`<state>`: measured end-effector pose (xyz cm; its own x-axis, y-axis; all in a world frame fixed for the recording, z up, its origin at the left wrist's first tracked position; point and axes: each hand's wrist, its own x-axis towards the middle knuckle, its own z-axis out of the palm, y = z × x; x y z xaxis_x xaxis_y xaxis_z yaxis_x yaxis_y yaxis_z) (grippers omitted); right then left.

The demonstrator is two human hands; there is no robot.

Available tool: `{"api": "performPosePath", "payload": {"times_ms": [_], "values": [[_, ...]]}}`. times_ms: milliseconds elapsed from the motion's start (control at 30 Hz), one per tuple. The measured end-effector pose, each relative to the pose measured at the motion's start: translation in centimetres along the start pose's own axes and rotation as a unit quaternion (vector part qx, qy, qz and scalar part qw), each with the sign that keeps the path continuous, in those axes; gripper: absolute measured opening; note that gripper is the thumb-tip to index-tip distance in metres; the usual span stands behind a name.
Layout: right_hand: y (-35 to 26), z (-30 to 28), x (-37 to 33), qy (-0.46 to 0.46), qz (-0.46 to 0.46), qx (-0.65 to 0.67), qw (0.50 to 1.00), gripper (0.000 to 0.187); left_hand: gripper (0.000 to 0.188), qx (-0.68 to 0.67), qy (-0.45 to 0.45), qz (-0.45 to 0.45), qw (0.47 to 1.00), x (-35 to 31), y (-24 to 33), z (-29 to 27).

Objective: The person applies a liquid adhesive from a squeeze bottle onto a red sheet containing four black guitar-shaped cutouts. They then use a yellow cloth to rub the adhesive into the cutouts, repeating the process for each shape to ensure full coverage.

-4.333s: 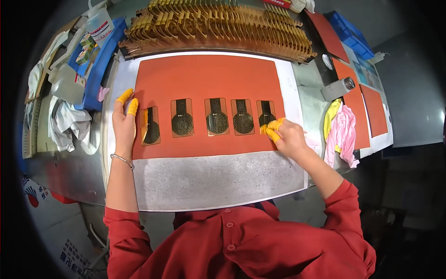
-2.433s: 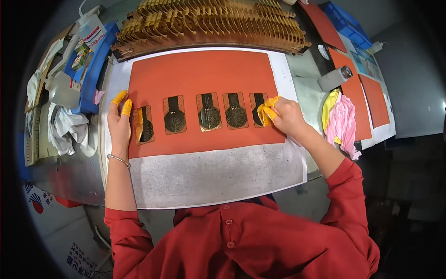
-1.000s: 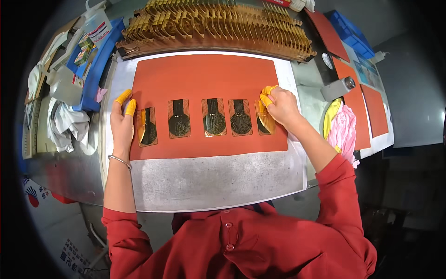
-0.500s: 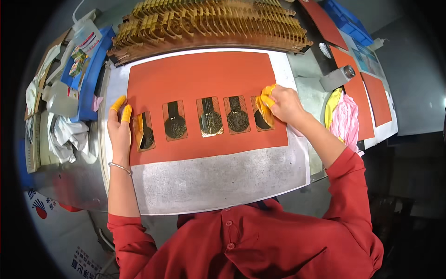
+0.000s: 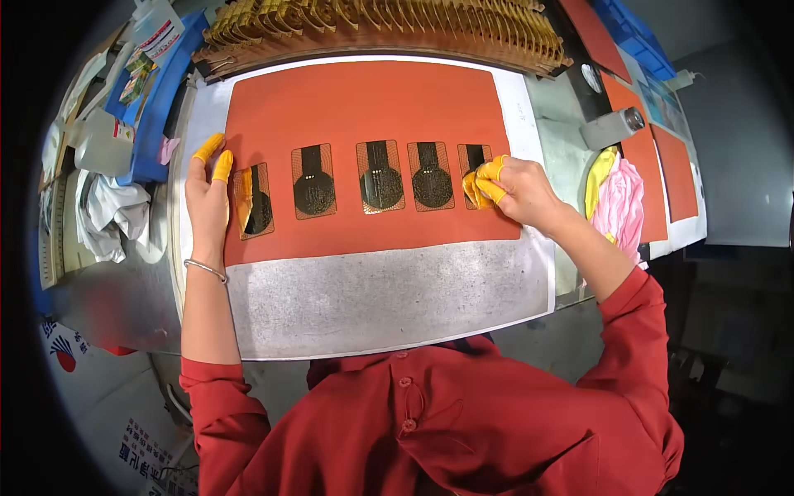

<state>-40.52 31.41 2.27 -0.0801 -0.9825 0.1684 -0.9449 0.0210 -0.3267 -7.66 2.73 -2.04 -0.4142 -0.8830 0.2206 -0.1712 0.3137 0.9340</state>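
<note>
Several thin rectangular pieces, each black with a round lower part and a patterned border, lie in a row on an orange-red mat [image 5: 364, 99]. My left hand [image 5: 207, 202], with yellow finger cots on thumb and forefinger, rests at the mat's left edge beside the leftmost piece [image 5: 260, 211]. Its fingers are apart and hold nothing. A strip of amber film [image 5: 245, 198] lies along that piece's left side. My right hand [image 5: 523, 192], also in yellow finger cots, pinches amber film [image 5: 471, 188] over the rightmost piece [image 5: 474, 157]. The fingers partly hide this film. Between them is a middle piece [image 5: 381, 178].
A long rack [image 5: 380, 41] of amber curved strips stands behind the mat. Blue trays with bottles [image 5: 103, 142] and white cloth [image 5: 116, 211] are at left. At right are a grey bottle [image 5: 612, 128], pink cloth [image 5: 620, 198] and more orange sheets [image 5: 674, 174].
My right hand has moved toward me along the rightmost piece, from its upper part to lower down. My left hand stays by the mat's left edge. The whole view has shifted slightly.
</note>
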Motion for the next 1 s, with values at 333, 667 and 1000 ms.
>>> {"api": "performPosePath", "payload": {"times_ms": [333, 667, 1000], "values": [[0.9, 0.6, 0.0, -0.013, -0.041, -0.008, 0.999, 0.008, 0.031, -0.006, 0.002, -0.001, 1.0, -0.2, 0.0, -0.1], [2.0, -0.1, 4.0, 0.009, 0.033, 0.0, 0.999, 0.011, 0.033, -0.033, -0.013, -0.007, 0.999, -0.1, 0.2, -0.1], [1.8, 0.2, 1.0, 0.05, 0.0, -0.004, 0.999, 0.012, 0.031, 0.007, -0.003, -0.003, 1.0, -0.3, 0.5, 0.4]]}}
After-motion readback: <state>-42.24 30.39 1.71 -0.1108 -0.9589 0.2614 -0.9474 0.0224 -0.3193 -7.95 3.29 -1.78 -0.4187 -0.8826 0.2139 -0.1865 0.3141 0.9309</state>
